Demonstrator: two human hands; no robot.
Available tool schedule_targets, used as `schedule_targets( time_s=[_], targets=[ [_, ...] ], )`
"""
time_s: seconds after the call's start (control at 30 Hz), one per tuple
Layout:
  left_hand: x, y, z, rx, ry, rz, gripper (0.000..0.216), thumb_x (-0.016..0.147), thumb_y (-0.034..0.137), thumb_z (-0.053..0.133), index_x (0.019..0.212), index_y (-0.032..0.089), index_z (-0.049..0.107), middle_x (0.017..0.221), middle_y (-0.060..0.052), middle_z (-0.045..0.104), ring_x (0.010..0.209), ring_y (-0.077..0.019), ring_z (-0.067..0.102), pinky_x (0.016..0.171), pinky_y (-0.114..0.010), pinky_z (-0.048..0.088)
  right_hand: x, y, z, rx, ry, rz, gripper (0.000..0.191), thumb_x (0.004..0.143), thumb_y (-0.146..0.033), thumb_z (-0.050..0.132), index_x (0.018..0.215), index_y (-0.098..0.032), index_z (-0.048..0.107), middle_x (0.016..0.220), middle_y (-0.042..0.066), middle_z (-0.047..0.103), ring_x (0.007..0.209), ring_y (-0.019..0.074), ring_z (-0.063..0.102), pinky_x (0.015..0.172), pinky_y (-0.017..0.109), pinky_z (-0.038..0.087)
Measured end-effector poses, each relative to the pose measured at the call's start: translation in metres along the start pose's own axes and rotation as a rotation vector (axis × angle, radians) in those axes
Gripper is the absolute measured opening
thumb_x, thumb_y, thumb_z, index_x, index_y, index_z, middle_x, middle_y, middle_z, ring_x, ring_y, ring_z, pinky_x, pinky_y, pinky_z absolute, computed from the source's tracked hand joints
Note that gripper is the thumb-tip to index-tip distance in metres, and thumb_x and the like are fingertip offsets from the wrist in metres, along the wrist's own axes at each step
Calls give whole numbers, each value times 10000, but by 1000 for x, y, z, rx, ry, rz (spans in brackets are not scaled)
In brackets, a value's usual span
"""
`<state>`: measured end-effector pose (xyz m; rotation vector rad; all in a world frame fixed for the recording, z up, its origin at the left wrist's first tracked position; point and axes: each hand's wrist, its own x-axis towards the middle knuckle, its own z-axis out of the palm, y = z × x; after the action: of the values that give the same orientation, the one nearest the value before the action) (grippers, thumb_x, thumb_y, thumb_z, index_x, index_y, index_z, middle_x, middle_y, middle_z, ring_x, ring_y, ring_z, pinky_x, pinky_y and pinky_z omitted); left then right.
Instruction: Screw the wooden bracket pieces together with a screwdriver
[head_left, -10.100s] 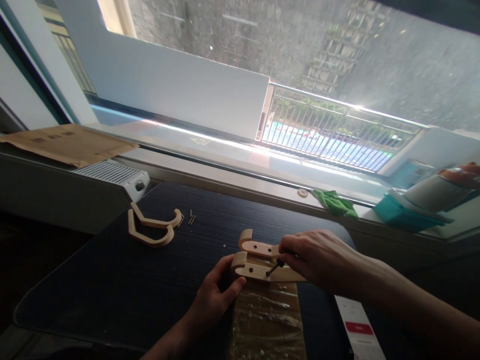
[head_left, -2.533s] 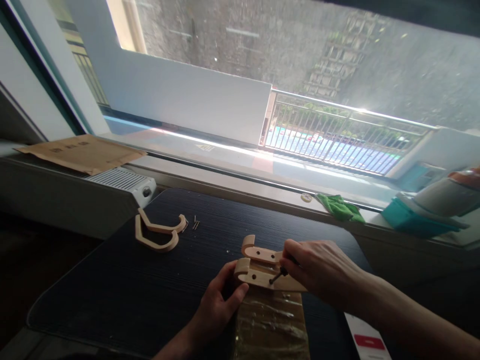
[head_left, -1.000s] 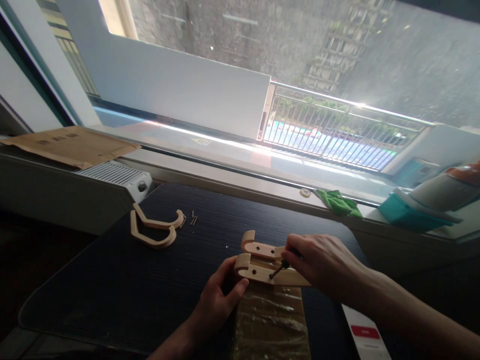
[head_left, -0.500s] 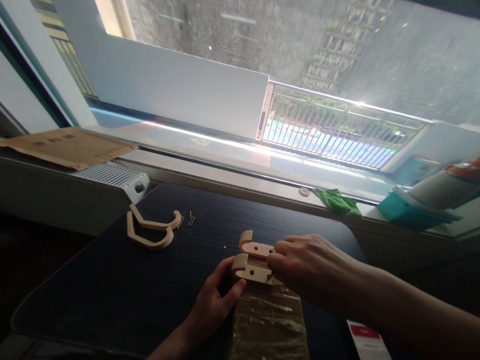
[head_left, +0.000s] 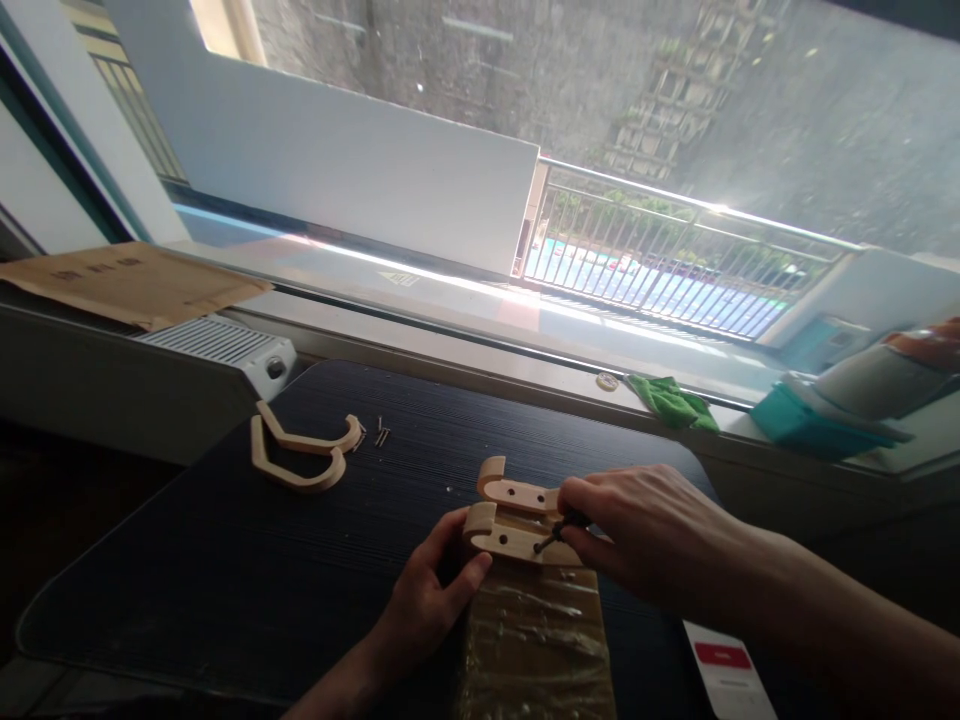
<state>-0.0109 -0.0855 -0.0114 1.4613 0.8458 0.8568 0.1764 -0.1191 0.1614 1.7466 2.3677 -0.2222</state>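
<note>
Two curved wooden hook pieces [head_left: 504, 512] rest stacked on a plastic-wrapped brown block [head_left: 534, 650] on the dark table [head_left: 187, 590]. My left hand [head_left: 429, 600] grips the curled left end of the nearer wooden piece, thumb on top. My right hand [head_left: 645, 535] is closed round a small dark screwdriver [head_left: 553, 530], its tip set against a hole in the nearer piece.
Two more wooden hooks [head_left: 298, 455] and a few small screws [head_left: 381, 434] lie at the table's far left. A green cloth [head_left: 671, 400] and teal box [head_left: 814, 425] sit on the windowsill. A white card with a red patch [head_left: 718, 665] lies near my right forearm. A radiator [head_left: 225, 350] stands left.
My right hand slid left over the wooden pieces half a second ago, then drew back right so the screwdriver tip shows again. The left hand kept its hold.
</note>
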Motion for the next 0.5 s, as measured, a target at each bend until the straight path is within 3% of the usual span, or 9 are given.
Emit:
schedule_targets(
  time_s=[0.13,0.3,0.5],
  targets=[
    [0,1,1,-23,-11,1,309,798,231,552,1105,220,519,1028,-10,665,969,-189,607,848,-243,481,2,0,-9,-15,-32,-159,150,810,-123,475,814,-222,588,708,-10,597,549,103,497,474,244,215],
    [1,0,0,-9,-16,-6,302,800,228,553,1100,218,519,995,-5,668,940,-182,609,833,-233,479,5,3,1,19,54,-244,131,838,-122,444,821,-202,545,702,-16,575,539,99,429,496,243,224],
    [0,-1,-1,30,-16,-29,304,806,241,549,1108,214,516,1014,-15,664,958,-194,608,836,-244,474,4,9,19,91,94,-2,185,890,-245,406,772,-198,540,670,-3,597,586,114,509,531,249,249]
  ],
)
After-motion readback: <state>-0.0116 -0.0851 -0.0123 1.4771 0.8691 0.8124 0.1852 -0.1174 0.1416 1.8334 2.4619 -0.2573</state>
